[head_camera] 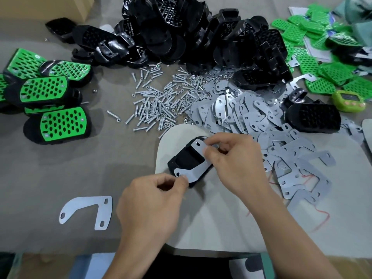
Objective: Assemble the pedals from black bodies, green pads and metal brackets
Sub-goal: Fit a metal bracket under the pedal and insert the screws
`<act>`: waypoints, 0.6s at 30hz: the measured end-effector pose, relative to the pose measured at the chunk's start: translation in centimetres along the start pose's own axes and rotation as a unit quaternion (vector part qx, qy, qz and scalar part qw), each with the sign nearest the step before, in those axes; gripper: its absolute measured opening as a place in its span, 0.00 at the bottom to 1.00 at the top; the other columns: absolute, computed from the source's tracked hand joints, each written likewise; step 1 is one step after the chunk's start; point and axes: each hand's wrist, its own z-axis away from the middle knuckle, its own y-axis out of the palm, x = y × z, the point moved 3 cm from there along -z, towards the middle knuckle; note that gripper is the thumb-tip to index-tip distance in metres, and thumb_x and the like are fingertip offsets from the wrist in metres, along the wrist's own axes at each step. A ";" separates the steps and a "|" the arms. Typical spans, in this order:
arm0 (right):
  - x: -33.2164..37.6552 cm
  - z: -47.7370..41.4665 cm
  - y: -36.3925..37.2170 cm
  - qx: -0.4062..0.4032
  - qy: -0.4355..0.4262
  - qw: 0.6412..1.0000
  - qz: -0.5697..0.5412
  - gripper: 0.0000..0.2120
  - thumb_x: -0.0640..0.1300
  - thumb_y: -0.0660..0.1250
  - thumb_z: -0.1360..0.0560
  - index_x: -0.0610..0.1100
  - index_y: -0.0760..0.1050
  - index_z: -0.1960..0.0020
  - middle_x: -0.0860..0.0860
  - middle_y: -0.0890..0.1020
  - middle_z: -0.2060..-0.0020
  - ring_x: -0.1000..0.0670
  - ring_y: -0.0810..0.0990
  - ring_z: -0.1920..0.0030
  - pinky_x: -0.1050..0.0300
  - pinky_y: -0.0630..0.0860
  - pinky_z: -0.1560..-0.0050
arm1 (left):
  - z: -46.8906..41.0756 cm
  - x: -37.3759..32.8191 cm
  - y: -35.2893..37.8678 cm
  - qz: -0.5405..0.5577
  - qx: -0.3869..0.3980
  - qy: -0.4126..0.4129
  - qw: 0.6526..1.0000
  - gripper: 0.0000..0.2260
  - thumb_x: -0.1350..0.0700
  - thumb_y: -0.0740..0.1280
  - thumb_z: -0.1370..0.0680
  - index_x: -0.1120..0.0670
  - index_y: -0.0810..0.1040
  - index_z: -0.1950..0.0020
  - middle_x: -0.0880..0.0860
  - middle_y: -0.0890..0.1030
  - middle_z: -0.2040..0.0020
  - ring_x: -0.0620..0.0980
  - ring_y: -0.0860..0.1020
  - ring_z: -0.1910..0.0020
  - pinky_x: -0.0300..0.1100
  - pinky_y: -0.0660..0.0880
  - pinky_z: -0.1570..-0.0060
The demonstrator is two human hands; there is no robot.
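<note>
The black body (182, 160) lies underside up just toward 6 o'clock of centre, on a pale mat (211, 228). A metal bracket (198, 168) sits across it. My left hand (149, 202) has its fingers (181, 181) pinching the bracket's lower end. The right hand (235, 164) has its fingers (209, 146) pinching the upper end. I judge this to be the seating step. To do it well I would slide the bracket until both slots sit over the body's holes, hold it flat, and only then let go with one hand to take a screw.

The grey worktop (80, 168) is crowded. A heap of black bodies (181, 33) fills 12 o'clock and loose brackets (241, 111) spread toward 3. Finished pedals (46, 91) are stacked at 9 and green pads (332, 73) lie at 2. Screws and nuts (161, 101) are scattered just above centre, close enough to reach. A spare bracket (100, 210) lies alone at 7. Of the room I see only a cardboard box (60, 7) at 11.
</note>
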 end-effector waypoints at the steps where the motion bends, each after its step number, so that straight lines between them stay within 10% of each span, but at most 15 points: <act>1: 0.0 0.1 0.1 -0.001 -0.005 1.000 0.014 0.06 0.45 0.71 0.29 0.57 0.81 0.58 0.58 0.74 0.77 0.54 0.72 0.72 0.59 0.66 0.66 | -0.1 0.1 0.0 -0.006 0.009 -0.001 1.000 0.02 0.35 0.70 0.28 0.27 0.79 0.61 0.34 0.80 0.70 0.39 0.78 0.68 0.41 0.69 0.67; 7: 0.4 -0.3 -0.1 0.030 -0.026 0.996 0.081 0.02 0.49 0.69 0.26 0.53 0.77 0.57 0.63 0.73 0.75 0.52 0.69 0.72 0.56 0.66 0.66 | -0.6 -0.2 0.0 -0.060 0.041 0.009 0.997 0.12 0.31 0.59 0.33 0.29 0.80 0.59 0.37 0.82 0.68 0.44 0.80 0.64 0.42 0.75 0.63; 18: 0.3 0.2 0.8 -0.009 -0.012 0.999 0.052 0.07 0.44 0.71 0.26 0.55 0.82 0.52 0.68 0.71 0.78 0.59 0.71 0.73 0.61 0.61 0.68 | -2.4 0.2 -0.8 -0.043 0.092 0.026 0.994 0.14 0.32 0.67 0.33 0.41 0.80 0.64 0.42 0.74 0.76 0.44 0.72 0.73 0.42 0.64 0.69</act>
